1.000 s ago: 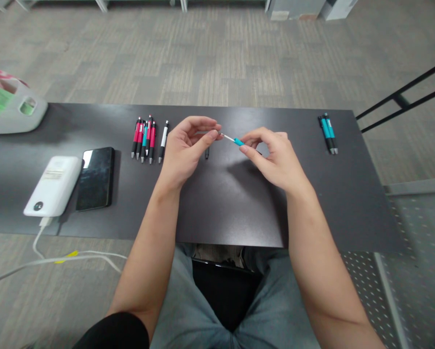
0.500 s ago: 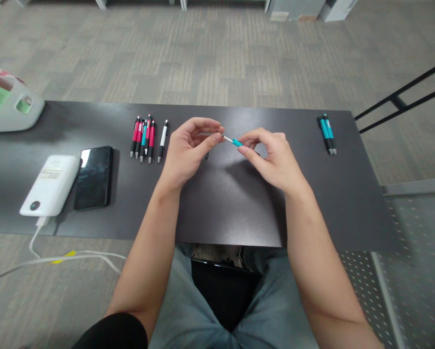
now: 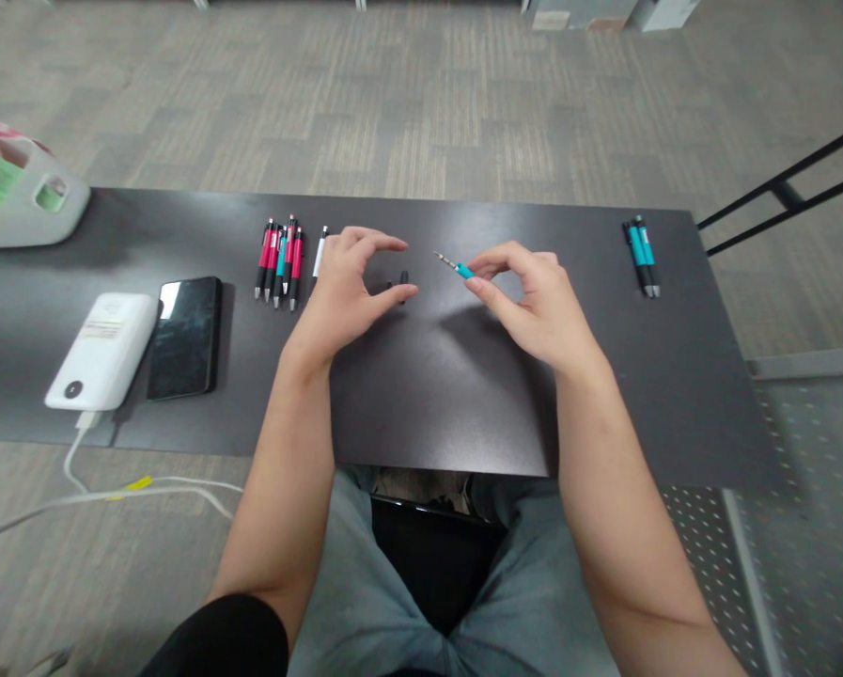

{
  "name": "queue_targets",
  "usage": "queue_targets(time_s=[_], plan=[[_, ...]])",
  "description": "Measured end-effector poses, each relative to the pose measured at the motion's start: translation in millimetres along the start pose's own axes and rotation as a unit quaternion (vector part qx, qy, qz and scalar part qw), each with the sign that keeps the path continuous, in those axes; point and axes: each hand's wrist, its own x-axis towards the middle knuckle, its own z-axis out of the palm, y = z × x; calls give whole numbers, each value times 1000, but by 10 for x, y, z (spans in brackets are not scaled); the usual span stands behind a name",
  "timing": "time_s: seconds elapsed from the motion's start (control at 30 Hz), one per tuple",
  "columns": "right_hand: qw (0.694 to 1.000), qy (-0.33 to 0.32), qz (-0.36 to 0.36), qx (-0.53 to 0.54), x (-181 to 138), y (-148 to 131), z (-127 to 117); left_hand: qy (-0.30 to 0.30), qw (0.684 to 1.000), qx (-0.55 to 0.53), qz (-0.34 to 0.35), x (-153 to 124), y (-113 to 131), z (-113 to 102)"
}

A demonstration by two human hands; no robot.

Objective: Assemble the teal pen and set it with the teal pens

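Note:
My right hand (image 3: 530, 306) pinches a teal pen body (image 3: 461, 270) whose thin refill tip with a spring sticks out to the left. My left hand (image 3: 347, 291) hovers over the black table (image 3: 435, 395) with thumb and forefinger apart, holding nothing. Between its fingers, on the table, lie two small black pen parts (image 3: 398, 280). A row of several red, teal and white pens (image 3: 285, 260) lies just left of my left hand. Two teal pens (image 3: 643, 256) lie near the table's right edge.
A black phone (image 3: 183, 336) and a white power bank (image 3: 102, 350) with a white cable (image 3: 111, 494) sit at the left. A grey container (image 3: 19, 202) stands at the far left corner. Black metal rails (image 3: 780, 193) are to the right.
My left hand let go of the refill tip and dropped left toward the table, fingers opening over the small black parts. My right hand stays pinched on the teal pen body.

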Motion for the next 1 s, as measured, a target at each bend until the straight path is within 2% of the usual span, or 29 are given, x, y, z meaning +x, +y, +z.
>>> queue_targets(time_s=[0.13, 0.27, 0.37, 0.43, 0.53, 0.67, 0.9, 1.0], plan=[[1000, -3, -4, -7, -9, 13, 10, -27, 994, 110, -3, -93, -171, 47], [1000, -5, -11, -16, -13, 28, 16, -46, 990, 130, -15, -126, -163, 138], [1000, -10, -8, -29, -13, 34, 13, -38, 992, 122, -17, -97, -86, 118], [999, -13, -7, -31, -13, 38, 13, -18, 996, 84, -12, -56, -33, 90], [1000, -13, -9, -25, -15, 46, 18, 16, 998, -55, -21, 17, 13, 89], [1000, -13, -8, -25, -16, 48, 24, 48, 973, -220, -44, 87, 11, 148], [999, -24, -15, -29, -20, 42, 19, 78, 955, -272, -84, 100, 27, 174], [999, -20, -19, -29, -24, 37, 25, 84, 951, -287, -77, 95, 50, 203]])
